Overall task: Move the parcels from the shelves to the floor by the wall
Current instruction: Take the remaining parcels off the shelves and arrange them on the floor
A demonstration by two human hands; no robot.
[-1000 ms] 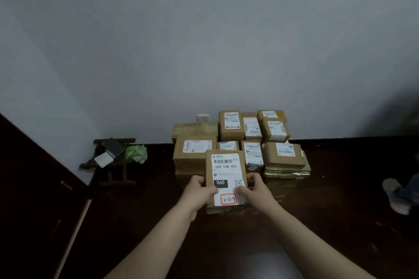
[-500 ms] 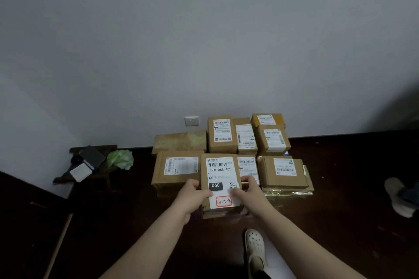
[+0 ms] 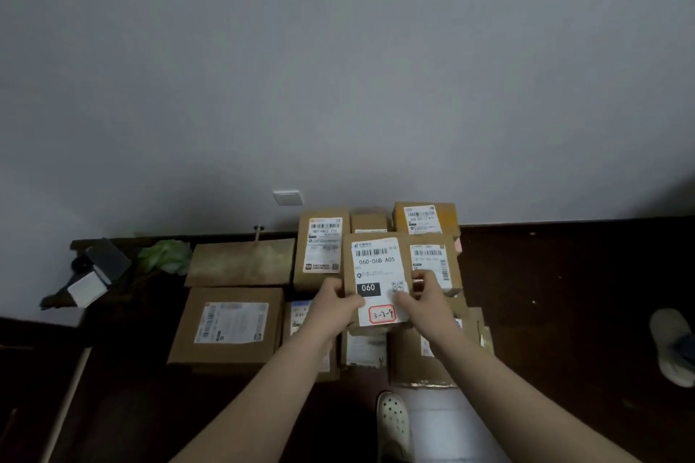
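Observation:
A small brown parcel (image 3: 376,267) with a white label reading 060 and a red-outlined note is held over the pile of parcels by the wall. My left hand (image 3: 333,306) grips its left edge and my right hand (image 3: 427,297) grips its right edge. Beneath and around it lie several cardboard parcels: a large one (image 3: 229,327) at the front left, a flat one (image 3: 240,261) behind it, an upright one (image 3: 319,246) and a yellowish one (image 3: 427,218) against the wall (image 3: 338,68). My arms hide parts of the front parcels.
A low dark stool (image 3: 94,267) with small items and a green bag (image 3: 165,256) stands at the left. A wall socket (image 3: 287,197) sits above the pile. My white shoe (image 3: 393,421) is on the dark floor; another person's shoe (image 3: 673,346) is at the right edge.
I have stepped closer to the pile and the parcel in both hands has moved forward over the stacked parcels, toward the wall. My shoe has come into view.

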